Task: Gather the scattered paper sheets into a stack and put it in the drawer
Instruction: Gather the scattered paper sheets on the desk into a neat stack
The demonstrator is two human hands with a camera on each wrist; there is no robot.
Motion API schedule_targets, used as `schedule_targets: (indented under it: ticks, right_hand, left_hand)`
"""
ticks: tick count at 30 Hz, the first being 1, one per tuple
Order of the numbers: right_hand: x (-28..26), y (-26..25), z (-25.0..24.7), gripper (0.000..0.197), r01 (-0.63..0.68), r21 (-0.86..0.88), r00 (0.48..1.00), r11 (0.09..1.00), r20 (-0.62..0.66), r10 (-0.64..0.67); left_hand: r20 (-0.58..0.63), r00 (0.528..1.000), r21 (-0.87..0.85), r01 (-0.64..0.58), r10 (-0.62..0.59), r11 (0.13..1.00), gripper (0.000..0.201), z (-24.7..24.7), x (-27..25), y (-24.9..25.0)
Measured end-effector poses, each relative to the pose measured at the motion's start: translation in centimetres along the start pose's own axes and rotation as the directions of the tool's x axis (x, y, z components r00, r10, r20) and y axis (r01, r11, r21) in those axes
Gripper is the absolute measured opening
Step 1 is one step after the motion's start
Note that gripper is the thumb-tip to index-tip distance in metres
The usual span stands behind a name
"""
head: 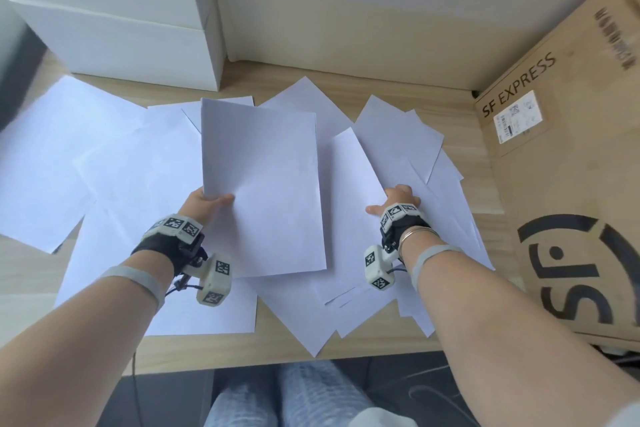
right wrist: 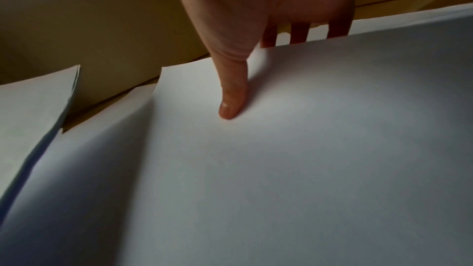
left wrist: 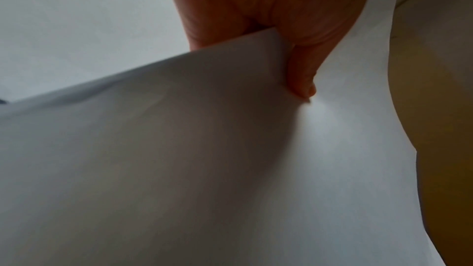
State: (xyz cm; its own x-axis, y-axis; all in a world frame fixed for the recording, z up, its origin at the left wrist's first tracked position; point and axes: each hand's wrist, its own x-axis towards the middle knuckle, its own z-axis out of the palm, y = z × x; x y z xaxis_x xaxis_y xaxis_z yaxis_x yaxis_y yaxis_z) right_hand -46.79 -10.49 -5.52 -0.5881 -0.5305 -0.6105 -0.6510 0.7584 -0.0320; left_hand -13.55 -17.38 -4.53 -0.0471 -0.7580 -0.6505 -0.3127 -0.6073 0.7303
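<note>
Several white paper sheets (head: 52,156) lie scattered and overlapping across the wooden desk (head: 381,343). My left hand (head: 216,199) pinches the left edge of a raised sheet or thin stack (head: 263,184) in the middle, thumb on top. In the left wrist view the thumb (left wrist: 302,72) presses on that paper (left wrist: 179,159), and the fingers are hidden behind it. My right hand (head: 388,204) grips the edge of another sheet (head: 356,177) on the right. There the thumb (right wrist: 230,96) lies on top of this sheet (right wrist: 281,159) and the fingers go underneath. No open drawer is in view.
A white boxy unit (head: 138,38) stands at the back left against the wall. A large cardboard box marked SF EXPRESS (head: 571,184) walls off the right side. The desk's front edge runs just above my knees (head: 277,399).
</note>
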Motion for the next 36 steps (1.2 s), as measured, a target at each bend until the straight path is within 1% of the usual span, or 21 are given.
schedule_targets:
  ticks: [4, 8, 10, 12, 14, 18, 19, 21, 24, 28, 30, 32, 36]
  right_hand:
    - [0.4, 0.8, 1.0, 0.053, 0.039, 0.082, 0.998, 0.996, -0.042, -0.035]
    - [0.6, 1.0, 0.6, 0.033, 0.105, 0.141, 0.994, 0.985, -0.059, -0.097]
    - [0.6, 1.2, 0.3, 0.027, 0.127, 0.202, 0.989, 0.971, -0.098, -0.109]
    - [0.2, 1.5, -0.1, 0.031, 0.143, 0.282, 0.983, 0.949, -0.155, -0.102]
    - [-0.2, 1.8, -0.8, 0.037, 0.157, 0.311, 0.974, 0.937, -0.207, -0.095]
    - [-0.5, 2.2, -2.9, 0.049, 0.200, 0.384, 0.958, 0.901, -0.270, -0.097]
    - [-0.4, 2.3, -3.4, 0.049, 0.201, 0.386, 0.956, 0.901, -0.277, -0.095]
    - [-0.3, 2.6, -4.5, 0.041, 0.209, 0.382, 0.949, 0.900, -0.301, -0.093]
    - [-0.4, 3.1, -5.7, 0.032, 0.218, 0.444, 0.933, 0.869, -0.355, -0.054]
    - [-0.4, 3.6, -6.8, 0.029, 0.222, 0.525, 0.913, 0.822, -0.407, 0.014]
    - [-0.4, 3.5, -7.0, 0.028, 0.240, 0.561, 0.909, 0.792, -0.417, 0.020]
    - [-0.4, 3.0, -6.8, 0.027, 0.247, 0.561, 0.915, 0.790, -0.404, 0.001]
    - [-1.3, 0.4, -4.8, 0.031, 0.242, 0.523, 0.954, 0.817, -0.283, -0.101]
  left_hand:
    - [0.008, 1.000, 0.002, 0.021, -0.021, 1.000, 0.004, 0.9, -0.2, -0.2]
    - [0.003, 1.000, 0.028, 0.027, -0.027, 0.999, 0.016, 1.1, 0.0, -0.1]
    - [-0.003, 0.999, 0.045, 0.035, -0.035, 0.998, 0.021, 1.1, 0.2, 0.0]
    - [-0.008, 0.999, 0.059, 0.047, -0.047, 0.997, 0.028, 1.3, 0.3, 0.1]
    - [-0.013, 0.998, 0.072, 0.062, -0.061, 0.995, 0.034, 1.5, 0.3, 0.2]
    - [-0.012, 0.996, 0.103, 0.088, -0.088, 0.991, 0.026, 1.9, 0.1, 0.6]
    - [-0.015, 0.996, 0.129, 0.091, -0.090, 0.987, 0.028, 2.0, 0.1, 0.7]
    - [-0.023, 0.995, 0.177, 0.095, -0.093, 0.980, 0.032, 2.0, 0.2, 1.0]
    - [-0.023, 0.993, 0.222, 0.116, -0.113, 0.968, 0.037, 1.9, 0.4, 1.1]
    - [-0.025, 0.993, 0.257, 0.119, -0.117, 0.959, 0.042, 2.0, 0.3, 1.3]
    - [-0.021, 0.993, 0.262, 0.121, -0.120, 0.957, 0.042, 2.0, 0.3, 1.3]
    - [-0.008, 0.993, 0.268, 0.117, -0.119, 0.956, 0.042, 2.0, 0.4, 1.3]
    - [-0.003, 0.992, 0.287, 0.120, -0.125, 0.950, 0.042, 1.9, 0.3, 1.2]
